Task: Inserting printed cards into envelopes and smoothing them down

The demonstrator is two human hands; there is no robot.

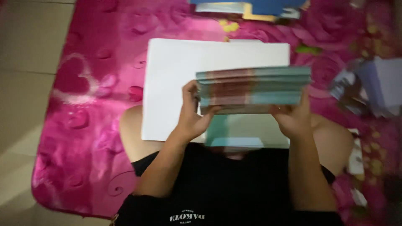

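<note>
Carpet (90, 109), pink and rose-patterned, lies under you; a white sheet stack (176, 79) rests on your lap as a base. Above it, your left hand (190, 119) and right hand (295, 119) clasp the teal booklet bundle (253, 88) by its ends, keeping edges squared.

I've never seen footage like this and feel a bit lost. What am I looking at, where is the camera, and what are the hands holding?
There is no machine here: this is one picture from a camera worn on a person's head, looking down at their own two bare hands. The person sits on a pink flowered mat on a tiled floor. The left hand and right hand grip the two ends of a stack of thin teal and reddish booklets, held up edge-on. Under it a large white sheet or board rests across the lap. More papers lie blurred at the right, and blue items at the top.
</note>
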